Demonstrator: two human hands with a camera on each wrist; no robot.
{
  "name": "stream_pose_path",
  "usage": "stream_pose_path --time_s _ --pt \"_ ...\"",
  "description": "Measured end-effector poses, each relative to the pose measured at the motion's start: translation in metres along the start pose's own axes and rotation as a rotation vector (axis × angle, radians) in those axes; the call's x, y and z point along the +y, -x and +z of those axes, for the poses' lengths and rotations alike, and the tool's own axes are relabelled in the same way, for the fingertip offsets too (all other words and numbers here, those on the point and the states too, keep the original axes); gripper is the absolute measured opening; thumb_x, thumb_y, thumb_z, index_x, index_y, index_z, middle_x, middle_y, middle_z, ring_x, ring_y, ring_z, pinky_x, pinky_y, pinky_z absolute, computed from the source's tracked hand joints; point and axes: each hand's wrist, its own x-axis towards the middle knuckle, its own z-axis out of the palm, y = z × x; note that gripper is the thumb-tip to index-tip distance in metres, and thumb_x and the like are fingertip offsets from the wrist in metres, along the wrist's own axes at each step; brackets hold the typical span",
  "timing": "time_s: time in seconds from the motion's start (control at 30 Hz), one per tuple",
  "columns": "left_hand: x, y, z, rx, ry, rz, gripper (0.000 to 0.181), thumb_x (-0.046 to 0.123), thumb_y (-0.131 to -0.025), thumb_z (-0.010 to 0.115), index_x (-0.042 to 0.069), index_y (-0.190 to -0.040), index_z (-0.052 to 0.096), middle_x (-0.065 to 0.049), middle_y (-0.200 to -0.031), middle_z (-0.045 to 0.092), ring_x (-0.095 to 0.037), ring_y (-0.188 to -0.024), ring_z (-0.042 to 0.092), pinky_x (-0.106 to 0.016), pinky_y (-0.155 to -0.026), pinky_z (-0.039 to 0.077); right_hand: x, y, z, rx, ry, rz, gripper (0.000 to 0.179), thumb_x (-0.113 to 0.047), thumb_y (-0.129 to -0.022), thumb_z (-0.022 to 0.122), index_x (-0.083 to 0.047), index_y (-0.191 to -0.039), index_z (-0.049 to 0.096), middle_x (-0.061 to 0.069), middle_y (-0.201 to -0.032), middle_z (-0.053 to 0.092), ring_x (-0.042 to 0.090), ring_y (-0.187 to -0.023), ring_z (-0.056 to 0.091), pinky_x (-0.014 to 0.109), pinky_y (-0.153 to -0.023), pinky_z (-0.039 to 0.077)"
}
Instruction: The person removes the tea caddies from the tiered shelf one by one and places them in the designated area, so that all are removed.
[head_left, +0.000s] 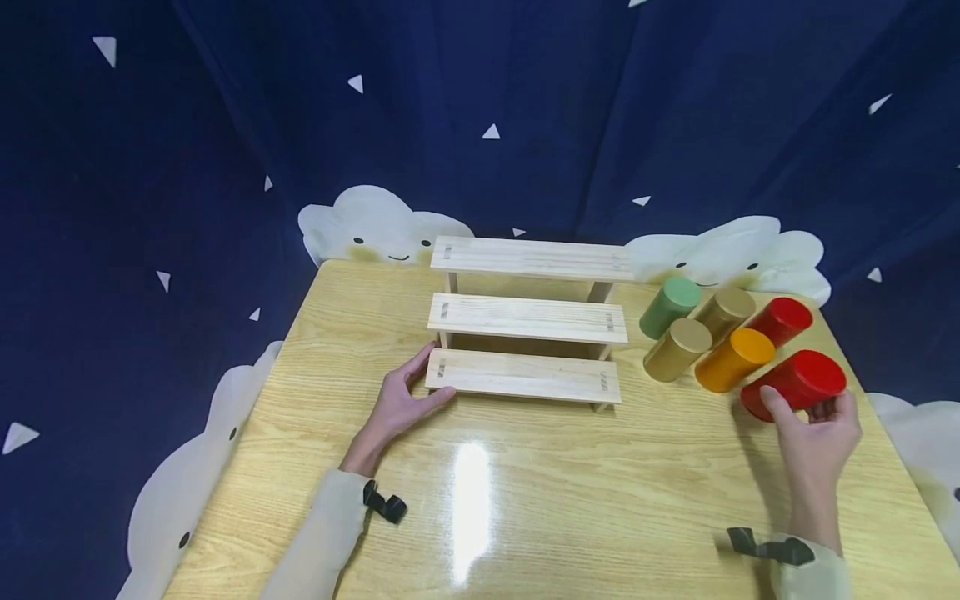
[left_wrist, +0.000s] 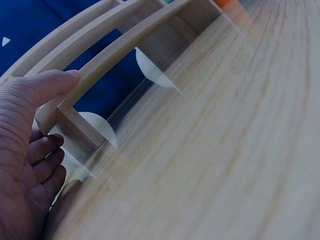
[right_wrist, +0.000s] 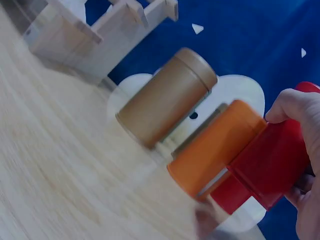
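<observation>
A three-tier wooden shelf stands in the middle of the table, its steps bare. At its left end my left hand holds the lowest board, with the thumb on the front edge and the fingers curled by the end. On the right, my right hand grips the front red canister between thumb and fingers. In the right wrist view this red canister has its base higher than that of the orange canister beside it.
Close by stand the orange canister, two gold canisters, a green canister and a second red canister. Behind the wooden table hangs a dark blue curtain with white triangles and clouds.
</observation>
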Motion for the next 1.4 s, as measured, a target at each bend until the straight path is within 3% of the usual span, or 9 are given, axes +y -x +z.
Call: stream_pose_path --time_s 0.17,0.37,0.57,0.83,1.07,1.2,1.4 --pt "0.001 0.000 0.000 -0.005 0.008 -0.001 0.088 0.020 -0.089 0.086 0.012 -0.162 0.038 -0.005 -0.166 0.039 -0.025 -0.152 0.037 -0.044 -0.126 0.031 0.008 -0.010 -0.005 0.017 0.021 0.040 0.064 0.003 -0.079 0.088 -0.015 -0.135 0.063 -0.003 -0.125 0.065 0.011 -0.111 0.058 0.007 -0.092 0.049" --pt "0.001 -0.001 0.001 -0.007 0.028 -0.010 0.091 0.012 -0.088 0.086 0.009 -0.163 0.035 -0.009 -0.167 0.035 -0.030 -0.153 0.035 -0.046 -0.127 0.029 0.016 -0.023 -0.010 -0.012 0.096 0.111 0.070 -0.005 -0.083 0.088 -0.019 -0.143 0.056 -0.006 -0.135 0.061 0.011 -0.122 0.055 0.004 -0.098 0.046" --pt "0.000 0.000 0.000 -0.001 0.023 -0.008 0.091 0.012 -0.087 0.086 0.010 -0.162 0.035 -0.009 -0.166 0.036 -0.030 -0.152 0.036 -0.046 -0.126 0.030 0.020 -0.036 -0.007 -0.021 0.073 0.208 0.075 -0.005 -0.081 0.090 -0.022 -0.144 0.053 -0.008 -0.135 0.059 0.010 -0.126 0.053 0.004 -0.100 0.045" --pt "0.001 0.000 0.000 0.000 0.007 0.019 0.089 0.018 -0.088 0.087 0.010 -0.162 0.038 -0.008 -0.165 0.040 -0.028 -0.150 0.040 -0.046 -0.125 0.032 0.030 -0.046 -0.003 -0.017 -0.001 0.217 0.074 0.003 -0.079 0.089 -0.019 -0.140 0.054 -0.006 -0.132 0.061 0.012 -0.122 0.056 0.005 -0.097 0.048" --pt "0.001 -0.001 0.000 -0.001 0.011 0.004 0.090 0.013 -0.087 0.086 0.009 -0.162 0.036 -0.010 -0.165 0.038 -0.030 -0.152 0.038 -0.047 -0.126 0.030 0.035 -0.053 -0.002 -0.021 0.041 0.264 0.082 -0.005 -0.081 0.090 -0.023 -0.149 0.048 -0.005 -0.146 0.055 0.010 -0.133 0.051 0.009 -0.108 0.041" --pt "0.000 -0.002 0.000 -0.004 0.021 -0.001 0.091 0.010 -0.087 0.086 0.006 -0.162 0.034 -0.013 -0.166 0.036 -0.033 -0.152 0.035 -0.049 -0.127 0.028 0.038 -0.055 -0.002 -0.018 0.019 0.269 0.082 -0.003 -0.080 0.090 -0.023 -0.149 0.049 -0.006 -0.145 0.056 0.011 -0.132 0.051 0.010 -0.109 0.041" --pt "-0.001 -0.001 0.000 -0.004 0.016 0.002 0.089 0.013 -0.088 0.086 0.010 -0.162 0.036 -0.009 -0.166 0.037 -0.029 -0.152 0.036 -0.046 -0.127 0.029 0.041 -0.052 -0.002 -0.016 -0.082 0.317 0.086 0.003 -0.078 0.090 -0.023 -0.150 0.051 -0.004 -0.147 0.056 0.012 -0.135 0.050 0.012 -0.109 0.043"
